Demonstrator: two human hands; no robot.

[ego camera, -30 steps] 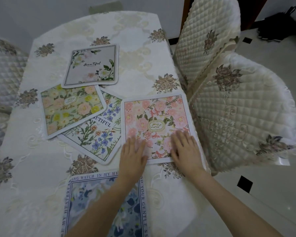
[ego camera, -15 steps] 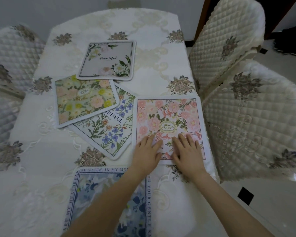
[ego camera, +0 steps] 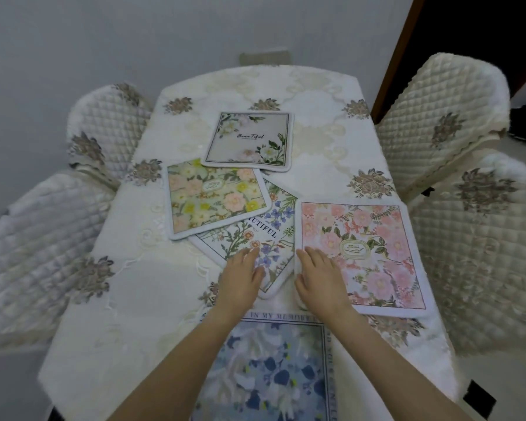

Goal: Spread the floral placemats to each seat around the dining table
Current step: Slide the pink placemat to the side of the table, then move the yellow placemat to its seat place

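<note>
Sliding the white flower mat [ego camera: 249, 238] out from under the yellow mat [ego camera: 216, 197] looks like the next job, so the left hand [ego camera: 240, 279], flat with open fingers on its near corner, should pull gently while the right hand [ego camera: 319, 281], also flat and open, holds the pink mat [ego camera: 365, 256] by the table's [ego camera: 134, 299] right edge.

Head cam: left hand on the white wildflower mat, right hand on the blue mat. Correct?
Not quite. The head view shows the left hand on the white wildflower mat, as stated, but the right hand rests on the near left corner of the pink mat, not the blue mat, which lies nearer the person, partly under the forearms.
</note>
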